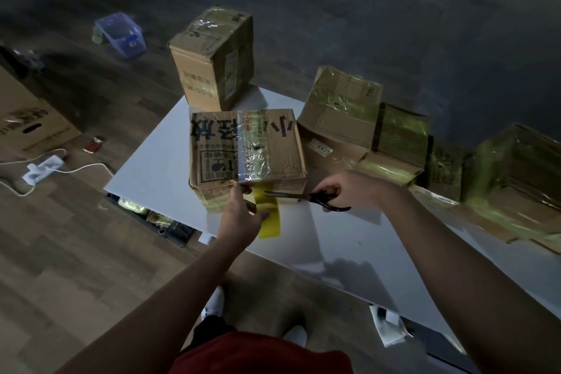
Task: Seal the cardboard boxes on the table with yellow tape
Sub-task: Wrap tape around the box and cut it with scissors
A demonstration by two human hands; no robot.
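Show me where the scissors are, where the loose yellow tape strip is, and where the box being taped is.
scissors (315,198): head view, at the pivot by the handles.
yellow tape strip (269,217): head view, mid strip.
box being taped (218,149): head view, printed top face.

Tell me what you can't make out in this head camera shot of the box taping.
- Yellow tape strip: its roll is not visible; the left hand covers the strip's left edge.
- Black-handled scissors: whether the blades are already cutting the strip is too small to tell; the right hand hides the finger loops.
- Brown cardboard box with black printed characters: front face in shadow.
- Rightmost cardboard box: blurred, cut off by the frame edge.
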